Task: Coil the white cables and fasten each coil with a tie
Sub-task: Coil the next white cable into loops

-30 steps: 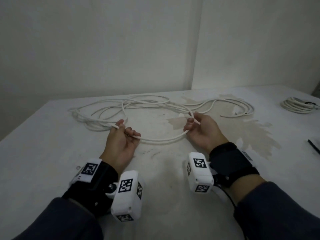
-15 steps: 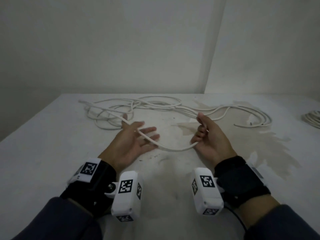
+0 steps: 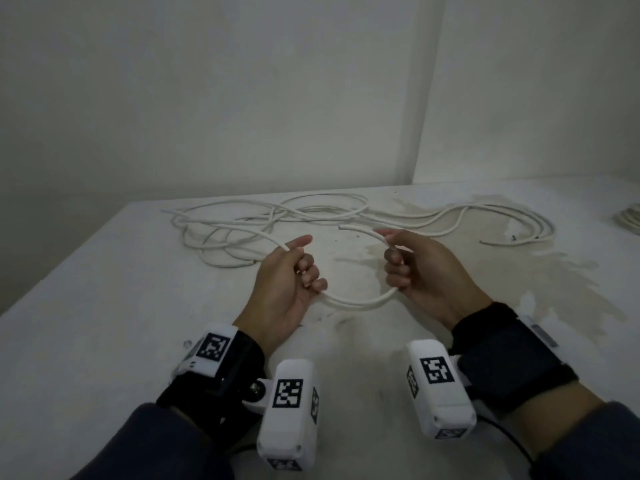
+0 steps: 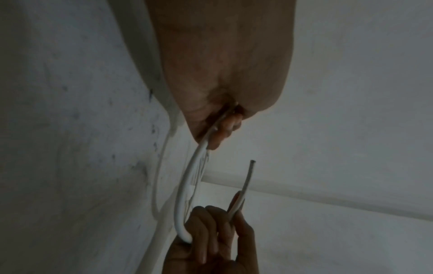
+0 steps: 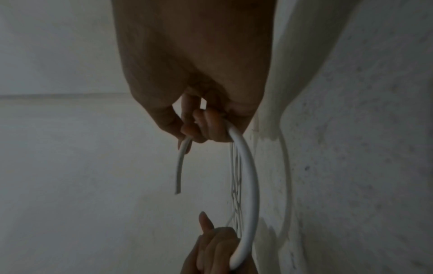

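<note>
Biggest risk we see: the stiff white cable springs out of its first loop, or the loose tangle on the table snags. Our left hand curls around it; our right hand pinches near the cut end.

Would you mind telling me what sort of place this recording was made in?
Probably a bare workroom or storage corner: plain white walls meeting at a corner, a stained white tabletop, and loose white cable spread over it.
</note>
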Available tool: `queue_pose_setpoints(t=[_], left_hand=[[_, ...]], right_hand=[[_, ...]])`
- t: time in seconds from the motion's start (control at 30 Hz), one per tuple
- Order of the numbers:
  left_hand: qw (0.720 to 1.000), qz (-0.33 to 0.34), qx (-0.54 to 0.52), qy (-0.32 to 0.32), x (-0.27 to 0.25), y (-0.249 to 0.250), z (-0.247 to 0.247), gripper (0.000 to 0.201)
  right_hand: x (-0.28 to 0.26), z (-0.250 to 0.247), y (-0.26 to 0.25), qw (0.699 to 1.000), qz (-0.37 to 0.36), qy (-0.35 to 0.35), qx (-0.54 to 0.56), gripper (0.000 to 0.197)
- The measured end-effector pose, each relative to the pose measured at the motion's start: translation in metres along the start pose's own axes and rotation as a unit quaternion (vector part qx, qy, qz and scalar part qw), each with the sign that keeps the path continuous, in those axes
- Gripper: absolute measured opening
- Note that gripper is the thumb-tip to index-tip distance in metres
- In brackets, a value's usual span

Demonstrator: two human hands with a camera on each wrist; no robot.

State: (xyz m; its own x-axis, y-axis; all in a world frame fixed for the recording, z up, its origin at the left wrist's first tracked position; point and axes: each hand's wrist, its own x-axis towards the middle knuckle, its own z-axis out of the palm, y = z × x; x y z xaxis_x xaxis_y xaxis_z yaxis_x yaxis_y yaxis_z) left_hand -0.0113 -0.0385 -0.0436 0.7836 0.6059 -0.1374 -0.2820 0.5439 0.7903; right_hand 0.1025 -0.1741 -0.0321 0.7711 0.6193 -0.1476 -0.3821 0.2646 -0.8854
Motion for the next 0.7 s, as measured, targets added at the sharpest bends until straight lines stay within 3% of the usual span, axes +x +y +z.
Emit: queue_pose_setpoints(t=[0.13,0.3,0.4,0.53,0.6,0.7], left_hand=[[0.989,-0.019,0.116,-0.085,-0.01,-0.003,0.002,0.011],[0.96,-0.042,0.222,-0.166,-0.019,-0.003,-0.001,0.02],[0.959,-0.075,0.193,-0.191,-0.02,0.0,-0.002,0.018],[0.957,-0.087,0.142,-0.239,-0.022,0.001,0.0,0.017],[0.964,-0.065,0.104,-0.235,-0.021,0.0,0.002,0.015],[0.971,-0.041,0.093,-0.217,-0.019,-0.002,0.003,0.012]], right_hand=[[-0.012,0.007,0.0,0.977,-0.087,-0.01,-0.196,0.018],[-0.022,0.016,0.0,0.929,-0.16,-0.033,-0.332,0.018],[-0.025,0.014,-0.001,0.949,-0.149,-0.029,-0.277,0.013],[-0.029,0.014,0.0,0.994,-0.08,-0.06,-0.047,0.011],[-0.03,0.017,0.002,0.992,-0.059,-0.097,0.048,0.018],[-0.029,0.022,0.006,0.991,-0.045,-0.108,0.069,0.018]])
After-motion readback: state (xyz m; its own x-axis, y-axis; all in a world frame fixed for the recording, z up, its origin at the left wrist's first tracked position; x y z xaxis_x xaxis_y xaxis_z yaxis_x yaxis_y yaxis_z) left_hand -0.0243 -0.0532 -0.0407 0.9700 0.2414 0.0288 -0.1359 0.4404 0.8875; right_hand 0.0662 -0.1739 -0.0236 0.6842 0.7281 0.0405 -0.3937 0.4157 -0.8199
